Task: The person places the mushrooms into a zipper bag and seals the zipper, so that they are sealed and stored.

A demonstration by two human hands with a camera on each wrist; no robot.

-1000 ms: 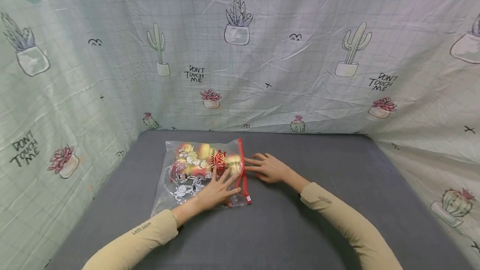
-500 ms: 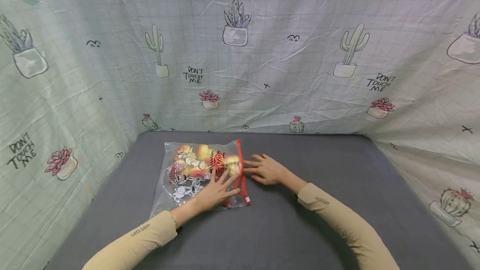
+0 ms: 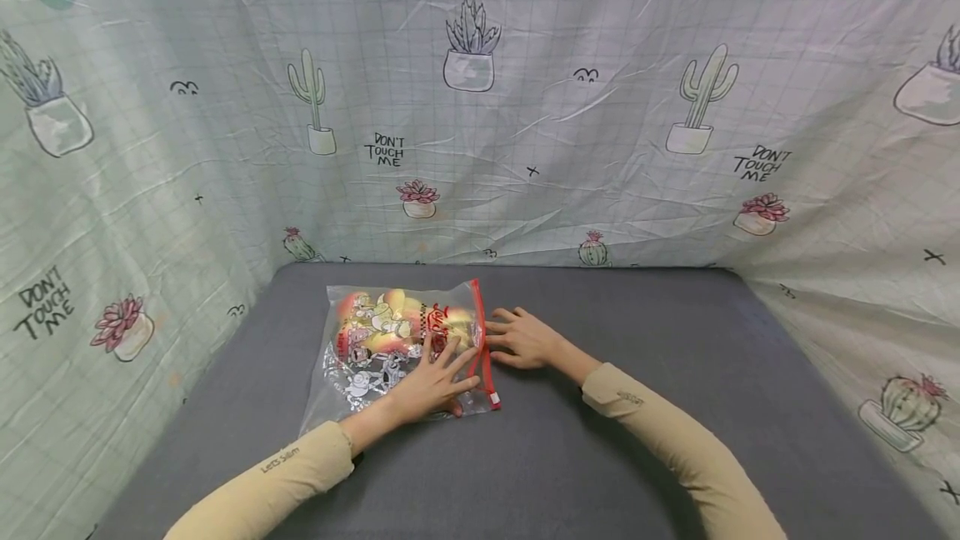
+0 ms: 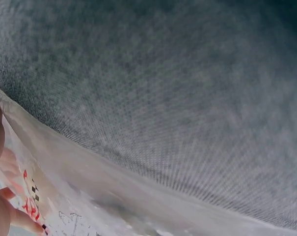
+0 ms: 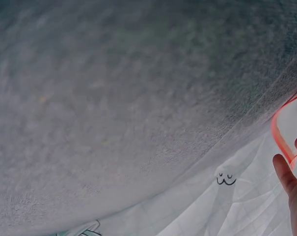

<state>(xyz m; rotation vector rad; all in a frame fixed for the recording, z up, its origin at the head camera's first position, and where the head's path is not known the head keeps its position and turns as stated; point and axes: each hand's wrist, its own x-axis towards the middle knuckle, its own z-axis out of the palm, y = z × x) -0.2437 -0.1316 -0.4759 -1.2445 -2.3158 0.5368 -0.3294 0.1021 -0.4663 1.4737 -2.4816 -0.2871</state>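
Observation:
A clear zip bag (image 3: 322,398) with red lettering and cartoon prints lies flat on the grey table. Inside it are several yellow-and-red pieces that look like peaches (image 3: 401,304). Across the front of the bag my left hand (image 3: 427,388) rests with fingers spread, near the red zip strip (image 3: 487,369). My right hand (image 3: 528,340) lies at the bag's right edge, its fingers extended to the red-edged mouth; whether the fingertips are inside is unclear. The right wrist view catches some of its fingers (image 5: 285,174) beside the red strip (image 5: 282,137).
A white slider (image 3: 495,398) sits at the near end of the zip strip. Grey table surface (image 3: 637,315) extends around the bag. A pale curtain (image 3: 540,107) printed with cacti hangs behind and on both sides.
The right hand and forearm have shifted slightly left toward the bag's mouth. Some fruit inside the bag has moved a little left. My left hand stays in place.

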